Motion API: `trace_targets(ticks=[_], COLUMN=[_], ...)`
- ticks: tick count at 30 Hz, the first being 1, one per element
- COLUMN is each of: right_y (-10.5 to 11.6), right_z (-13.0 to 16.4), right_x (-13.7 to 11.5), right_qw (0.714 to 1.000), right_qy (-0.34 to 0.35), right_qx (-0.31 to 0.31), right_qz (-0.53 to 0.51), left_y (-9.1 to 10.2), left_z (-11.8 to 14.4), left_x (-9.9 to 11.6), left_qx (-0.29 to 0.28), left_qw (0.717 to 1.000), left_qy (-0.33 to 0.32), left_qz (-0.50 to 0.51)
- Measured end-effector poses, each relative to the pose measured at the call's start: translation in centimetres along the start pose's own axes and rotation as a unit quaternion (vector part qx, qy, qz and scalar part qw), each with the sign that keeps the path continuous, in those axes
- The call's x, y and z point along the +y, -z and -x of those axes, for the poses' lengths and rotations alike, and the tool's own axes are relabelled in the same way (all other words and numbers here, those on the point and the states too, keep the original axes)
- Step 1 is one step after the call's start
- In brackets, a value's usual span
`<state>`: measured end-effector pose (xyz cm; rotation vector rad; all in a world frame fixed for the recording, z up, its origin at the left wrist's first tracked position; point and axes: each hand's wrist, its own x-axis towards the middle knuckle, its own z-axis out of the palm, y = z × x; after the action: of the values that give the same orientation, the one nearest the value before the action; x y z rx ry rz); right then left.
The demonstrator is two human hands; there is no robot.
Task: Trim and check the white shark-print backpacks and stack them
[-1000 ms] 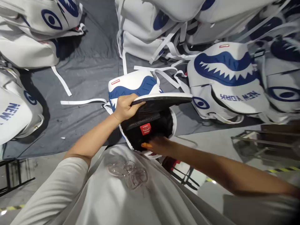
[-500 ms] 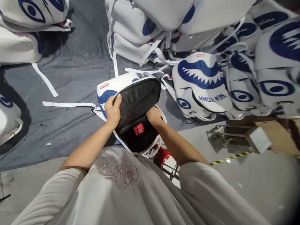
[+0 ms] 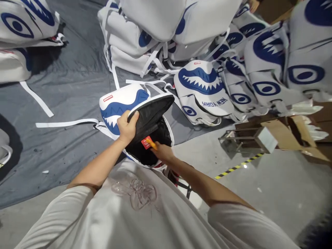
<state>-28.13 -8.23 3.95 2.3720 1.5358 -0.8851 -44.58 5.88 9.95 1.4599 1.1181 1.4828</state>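
A white backpack point(image 3: 124, 98) with a blue shark-mouth print lies in front of me, its flap raised over a black lining. My left hand point(image 3: 127, 128) is closed on the edge of that flap, thumb on the outer side. Over the opening, my right hand point(image 3: 164, 153) grips a small orange-yellow tool point(image 3: 151, 143) whose exact kind I cannot make out. The tool's tip reaches a red label point(image 3: 145, 143) inside the bag; whether they touch is unclear. A white strap point(image 3: 66, 122) trails leftward from the bag.
Stacked white backpacks point(image 3: 155, 20) rise behind, and another backpack point(image 3: 202, 90) lettered NEW YORK stands to the right beside several more. Grey sheeting point(image 3: 70, 86) covers the work surface. A metal-framed stool point(image 3: 246, 140) and cardboard boxes point(image 3: 298, 133) are on the right.
My right hand has drawn back from deep inside the bag toward the opening's near side, and the orange-yellow tool now shows. My left hand still holds the flap. The view has shifted rightward.
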Motion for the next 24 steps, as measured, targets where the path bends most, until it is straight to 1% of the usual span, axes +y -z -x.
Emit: trace_targets(ticks=[2, 4, 8, 9, 11, 14, 18, 21, 24], right_y=[-1.8, -3.1, -4.4, -4.5, -4.8, -4.9, -4.5, -4.2, -4.2], right_z=[-1.8, -3.2, -4.7, -4.9, -5.0, -5.3, -5.8, -5.8, -5.4], right_x=[-1.8, -2.5, -1.2, -0.8, -0.4, -0.3, -0.2, 0.1, 0.3], right_qw=[0.999, 0.996, 0.985, 0.981, 0.976, 0.971, 0.97, 0.976, 0.979], right_qy=[0.041, 0.049, -0.005, -0.009, -0.004, -0.003, -0.005, 0.03, 0.041], right_qx=[0.022, 0.053, 0.139, 0.152, 0.167, 0.178, 0.175, 0.147, 0.132], right_qz=[-0.024, -0.052, -0.105, -0.118, -0.141, -0.162, -0.168, -0.16, -0.149], left_y=[-0.2, 0.1, 1.3, 1.5, 1.6, 1.1, 0.1, -0.3, -0.4], left_z=[0.1, -0.2, -1.5, -1.7, -2.1, -2.2, -2.7, -3.6, -4.4], left_x=[0.4, 0.4, -0.1, -0.2, -0.2, 0.1, 0.2, -0.2, -0.7], left_qx=[-0.024, -0.021, 0.061, 0.069, 0.062, 0.034, -0.026, -0.023, -0.007], left_qw=[0.999, 0.997, 0.99, 0.988, 0.984, 0.981, 0.973, 0.971, 0.972], left_qy=[-0.031, -0.06, -0.086, -0.095, -0.117, -0.146, -0.183, -0.189, -0.189], left_qz=[-0.022, -0.048, -0.096, -0.105, -0.116, -0.126, -0.141, -0.143, -0.141])
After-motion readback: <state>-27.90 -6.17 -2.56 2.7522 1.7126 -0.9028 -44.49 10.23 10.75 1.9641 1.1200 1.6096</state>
